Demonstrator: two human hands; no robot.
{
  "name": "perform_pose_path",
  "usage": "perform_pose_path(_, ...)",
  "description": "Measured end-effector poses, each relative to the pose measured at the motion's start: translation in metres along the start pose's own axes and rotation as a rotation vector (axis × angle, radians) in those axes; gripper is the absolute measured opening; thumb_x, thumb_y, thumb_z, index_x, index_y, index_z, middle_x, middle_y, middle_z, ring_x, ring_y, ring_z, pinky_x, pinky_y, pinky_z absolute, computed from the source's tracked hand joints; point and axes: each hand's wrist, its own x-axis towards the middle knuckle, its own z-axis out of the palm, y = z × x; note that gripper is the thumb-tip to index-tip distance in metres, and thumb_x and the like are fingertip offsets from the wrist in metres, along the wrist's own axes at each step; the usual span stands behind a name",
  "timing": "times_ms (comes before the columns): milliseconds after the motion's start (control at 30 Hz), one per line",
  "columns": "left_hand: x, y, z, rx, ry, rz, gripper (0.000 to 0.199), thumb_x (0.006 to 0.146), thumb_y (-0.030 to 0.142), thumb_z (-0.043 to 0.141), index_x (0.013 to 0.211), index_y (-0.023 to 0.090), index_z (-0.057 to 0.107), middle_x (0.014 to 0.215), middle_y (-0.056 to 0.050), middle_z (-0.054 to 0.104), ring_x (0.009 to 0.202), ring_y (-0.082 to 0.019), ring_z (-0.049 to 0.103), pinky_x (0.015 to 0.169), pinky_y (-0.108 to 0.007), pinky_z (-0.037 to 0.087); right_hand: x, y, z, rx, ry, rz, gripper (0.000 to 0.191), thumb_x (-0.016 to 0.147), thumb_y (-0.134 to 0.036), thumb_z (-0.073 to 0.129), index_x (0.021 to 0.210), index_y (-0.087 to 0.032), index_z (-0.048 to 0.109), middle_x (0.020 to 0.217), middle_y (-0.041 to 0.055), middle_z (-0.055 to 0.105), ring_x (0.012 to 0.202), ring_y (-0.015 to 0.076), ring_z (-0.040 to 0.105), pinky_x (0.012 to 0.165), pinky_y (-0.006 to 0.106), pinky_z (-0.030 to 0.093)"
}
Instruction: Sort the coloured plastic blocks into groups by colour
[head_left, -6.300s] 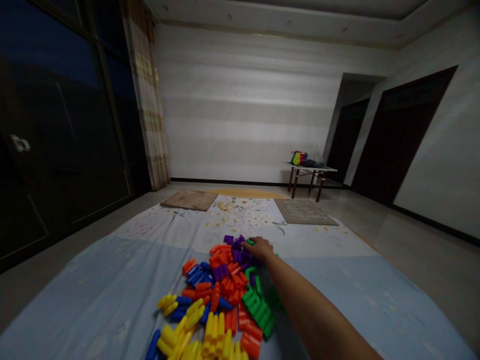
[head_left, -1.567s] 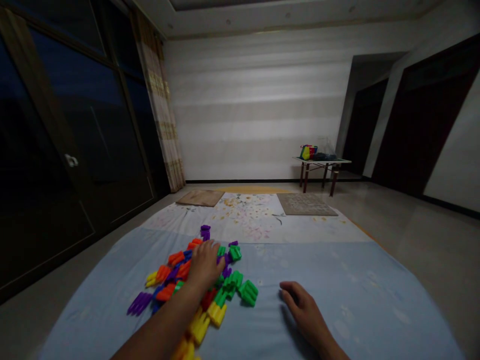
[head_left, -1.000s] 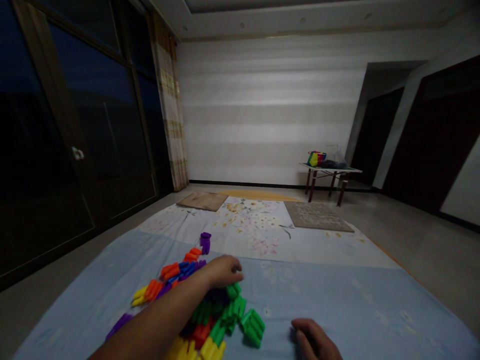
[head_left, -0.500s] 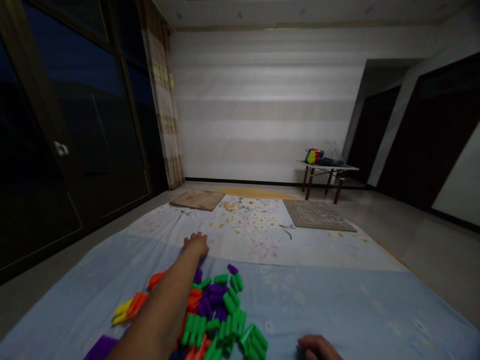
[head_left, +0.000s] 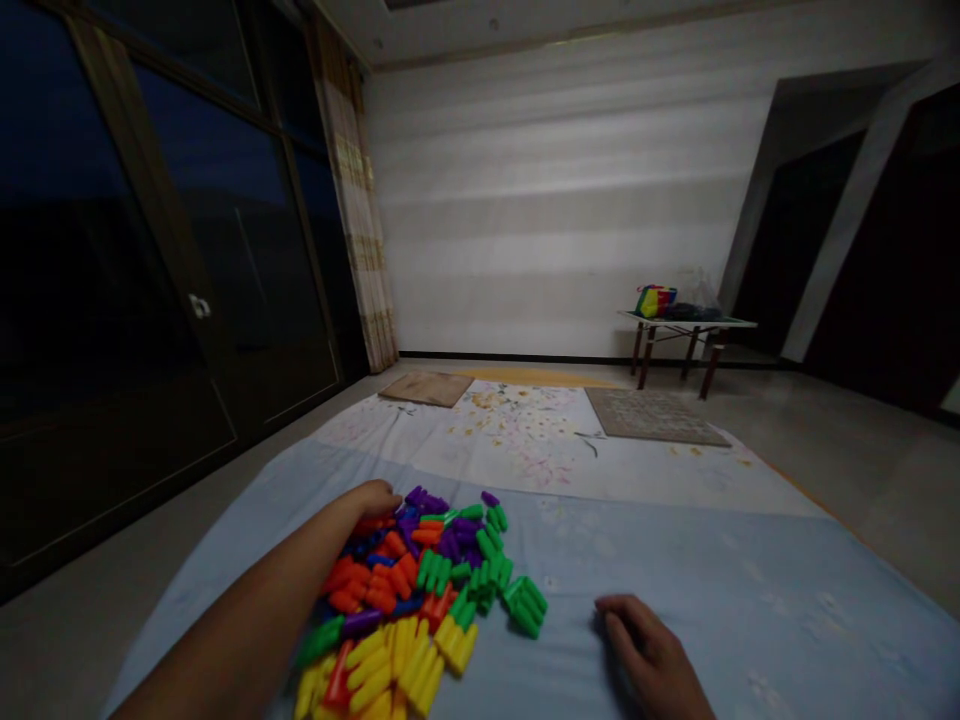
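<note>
A heap of plastic toy pieces (head_left: 390, 575) in green, purple, orange, red, blue and yellow lies on a light blue cloth (head_left: 570, 560). Many look like short tubes joined side by side. My left hand (head_left: 373, 496) is at the far left edge of the heap, its fingers against purple pieces (head_left: 426, 500). Those fingers are mostly hidden, so their grip does not show. To the right of the heap, my right hand (head_left: 651, 645) rests on the cloth, loosely curved, thumb apart from the index finger and nothing held. Green pieces (head_left: 526, 605) lie nearest to it.
Beyond the blue cloth is a white flowered cloth (head_left: 525, 430). A brown board (head_left: 427, 388) lies at its far left and a grey-brown mat (head_left: 652, 415) at its far right. Against the back wall stands a low table (head_left: 686, 322) with a colourful bag (head_left: 655, 300).
My left hand has come back from the cloth beyond the heap to its far left edge. The view has shifted, showing more of the heap, yellow pieces included, and more of my right hand.
</note>
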Motion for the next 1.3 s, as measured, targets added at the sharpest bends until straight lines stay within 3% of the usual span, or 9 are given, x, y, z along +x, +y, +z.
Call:
perform_pose_path(167,-0.051,-0.004,-0.005,-0.147,-0.061,0.078,0.028,0.077,0.039,0.046,0.074,0.015,0.059,0.065,0.001,0.058,0.065,-0.013,0.053,0.060,-0.025,0.041,-0.002,-0.007,-0.002,0.010,-0.008,0.000,0.029,0.079,-0.040,0.047,0.085,-0.021,0.068,0.085,0.0054,0.069,0.082,0.0198,0.064,0.075,0.028,0.050)
perform_pose_path(400,-0.108,0.020,-0.009,-0.282,-0.144,0.241,0.046,0.073,0.054,0.041,0.093,0.018,0.061,0.083,0.001,0.064,0.076,-0.015,0.055,0.068,-0.024,0.043,-0.001,-0.010,-0.003,0.020,-0.010,-0.022,0.028,0.078,-0.038,0.047,0.085,-0.020,0.068,0.086,0.0056,0.069,0.083,0.0201,0.063,0.076,0.029,0.050)
perform_pose_path(500,-0.121,0.054,-0.005,-0.264,0.024,0.304,0.046,0.077,0.050,0.038,0.103,0.020,0.060,0.103,-0.003,0.064,0.096,-0.019,0.055,0.086,-0.029,0.042,0.000,-0.011,-0.003,0.019,0.002,-0.017,0.027,0.078,-0.037,0.047,0.084,-0.020,0.067,0.086,0.0055,0.068,0.083,0.0202,0.063,0.077,0.030,0.049)
perform_pose_path(600,-0.132,0.104,0.018,-0.236,0.173,0.401,0.045,0.080,0.045,0.039,0.114,0.022,0.056,0.119,-0.006,0.058,0.111,-0.020,0.049,0.098,-0.032,0.035,0.000,-0.010,-0.003,0.040,0.004,-0.015,0.026,0.078,-0.036,0.047,0.084,-0.020,0.067,0.085,0.0053,0.068,0.082,0.0203,0.063,0.077,0.030,0.049)
perform_pose_path(733,-0.144,0.165,0.066,-0.059,0.160,0.638,0.047,0.077,0.044,0.046,0.120,0.026,0.053,0.129,-0.008,0.051,0.121,-0.026,0.041,0.106,-0.042,0.027,0.000,-0.009,-0.003,0.058,-0.005,-0.025,0.025,0.078,-0.034,0.048,0.085,-0.020,0.067,0.085,0.0051,0.068,0.082,0.0203,0.062,0.076,0.031,0.049)
perform_pose_path(833,-0.148,0.184,0.087,-0.003,0.128,0.690,0.037,0.073,0.038,0.052,0.109,0.031,0.060,0.120,-0.006,0.057,0.116,-0.027,0.046,0.108,-0.044,0.022,0.000,-0.009,-0.003,0.056,0.000,-0.031,0.025,0.078,-0.034,0.048,0.085,-0.020,0.067,0.083,0.0048,0.068,0.081,0.0202,0.062,0.076,0.031,0.049)
perform_pose_path(967,-0.149,0.169,0.084,0.134,0.175,0.672,0.028,0.073,0.028,0.048,0.096,0.031,0.063,0.103,-0.005,0.062,0.107,-0.027,0.051,0.109,-0.044,0.021,0.000,-0.012,-0.004,0.059,0.007,-0.033,0.024,0.077,-0.033,0.048,0.084,-0.020,0.067,0.082,0.0045,0.068,0.080,0.0201,0.062,0.074,0.030,0.049)
perform_pose_path(1300,-0.159,0.069,0.049,0.222,0.262,0.593,0.025,0.076,0.020,0.047,0.093,0.031,0.061,0.103,-0.001,0.062,0.111,-0.022,0.048,0.109,-0.050,0.009,0.000,-0.011,-0.004,0.052,-0.006,-0.034,0.025,0.078,-0.034,0.047,0.084,-0.020,0.067,0.083,0.0050,0.068,0.080,0.0200,0.062,0.075,0.030,0.048)
